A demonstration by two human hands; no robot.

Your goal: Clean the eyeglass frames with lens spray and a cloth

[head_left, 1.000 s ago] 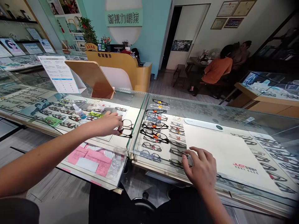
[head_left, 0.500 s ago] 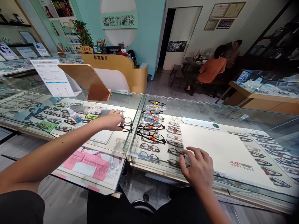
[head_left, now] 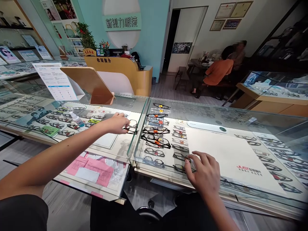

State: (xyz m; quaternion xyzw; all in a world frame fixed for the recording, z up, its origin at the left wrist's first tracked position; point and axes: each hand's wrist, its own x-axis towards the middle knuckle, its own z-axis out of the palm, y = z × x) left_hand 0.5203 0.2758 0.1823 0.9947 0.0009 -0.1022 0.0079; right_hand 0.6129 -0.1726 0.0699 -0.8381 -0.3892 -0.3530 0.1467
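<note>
My left hand reaches over the left glass counter, its fingers closed on a pair of black-framed eyeglasses beside the joint between the two counters. The hand hides part of that frame. Just right of the joint, several black eyeglasses with orange tags lie in a column on the glass top. My right hand rests at the front edge of the right counter, fingers apart and bent, holding nothing. Under the glass near its fingertips are more eyeglasses.
A spray bottle stands on the left counter, with a wooden-backed tabletop mirror and a printed sign behind it. Below is an open drawer with pink papers. A person in orange sits at a back table.
My left hand has shifted very slightly right with the eyeglasses. My right hand stays in place.
</note>
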